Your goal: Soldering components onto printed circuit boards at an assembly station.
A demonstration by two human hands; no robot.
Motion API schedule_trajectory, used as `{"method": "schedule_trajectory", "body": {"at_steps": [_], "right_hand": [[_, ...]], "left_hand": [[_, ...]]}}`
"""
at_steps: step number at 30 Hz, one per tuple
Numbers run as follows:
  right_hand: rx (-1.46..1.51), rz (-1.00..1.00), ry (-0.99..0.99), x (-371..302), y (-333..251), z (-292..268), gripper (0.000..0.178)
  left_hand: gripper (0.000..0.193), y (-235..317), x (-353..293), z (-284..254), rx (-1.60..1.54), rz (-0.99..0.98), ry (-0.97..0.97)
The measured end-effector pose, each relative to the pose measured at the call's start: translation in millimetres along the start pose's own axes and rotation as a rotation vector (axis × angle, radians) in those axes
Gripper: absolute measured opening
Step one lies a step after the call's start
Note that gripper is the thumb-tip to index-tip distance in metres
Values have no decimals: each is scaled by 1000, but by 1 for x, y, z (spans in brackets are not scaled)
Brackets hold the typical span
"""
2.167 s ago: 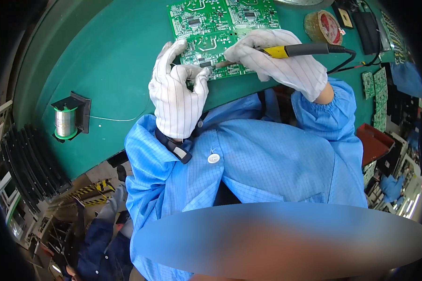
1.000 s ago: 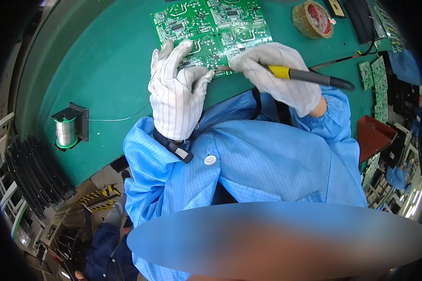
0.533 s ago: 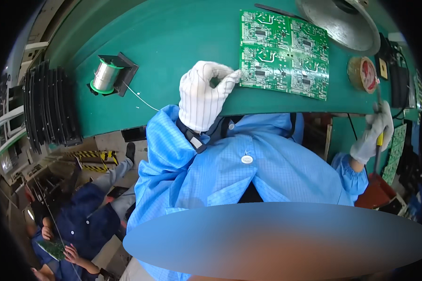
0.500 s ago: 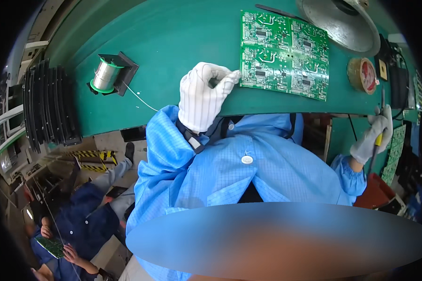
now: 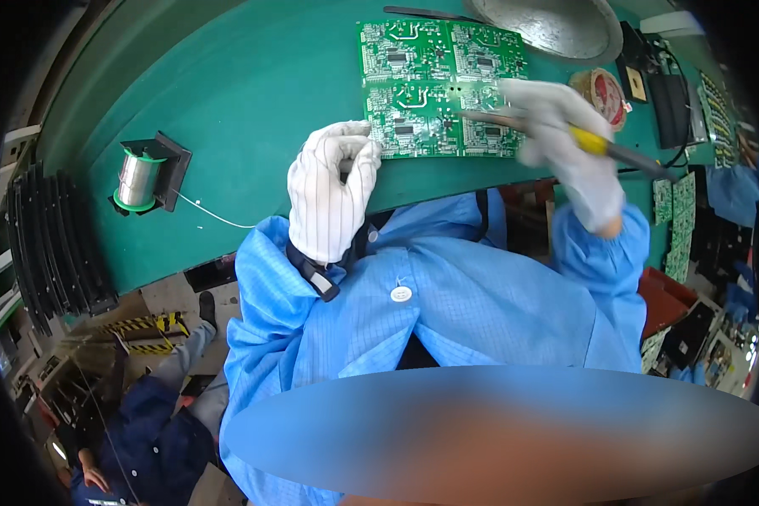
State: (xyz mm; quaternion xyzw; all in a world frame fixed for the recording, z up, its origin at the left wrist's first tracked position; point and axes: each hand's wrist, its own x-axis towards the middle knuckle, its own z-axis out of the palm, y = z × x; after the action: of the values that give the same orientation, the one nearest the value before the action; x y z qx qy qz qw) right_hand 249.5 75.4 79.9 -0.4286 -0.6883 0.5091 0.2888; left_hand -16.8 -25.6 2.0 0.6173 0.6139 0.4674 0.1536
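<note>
Remotely, I'm seeing the green circuit board panel (image 5: 430, 114) lying at the upper centre of the frame. My left hand (image 5: 329, 190) is curling by its left edge, thumb and forefinger bunching together; I cannot tell whether they're gripping anything. My right hand (image 5: 572, 152), blurring, is wrapping round a yellow-and-black soldering iron (image 5: 589, 141), its tip pointing left over the panel.

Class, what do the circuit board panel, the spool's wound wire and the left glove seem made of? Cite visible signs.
Circuit board panel: probably rigid laminate, slightly glossy green; flat, straight-edged. Wound wire: likely metal, by its silvery sheen. Left glove: apparently fabric, matte white, creased and thinly striped.
</note>
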Motion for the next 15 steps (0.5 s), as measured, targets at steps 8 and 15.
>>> {"method": "schedule_trajectory", "body": {"at_steps": [8,15], "right_hand": [[-141,-165,-264,57,22,37,22],[-180,-347,-256,58,23,38,21]], "left_hand": [[14,-7,-3,4,106,48,-2],[10,-4,-2,5,55,-42,-31]]}}
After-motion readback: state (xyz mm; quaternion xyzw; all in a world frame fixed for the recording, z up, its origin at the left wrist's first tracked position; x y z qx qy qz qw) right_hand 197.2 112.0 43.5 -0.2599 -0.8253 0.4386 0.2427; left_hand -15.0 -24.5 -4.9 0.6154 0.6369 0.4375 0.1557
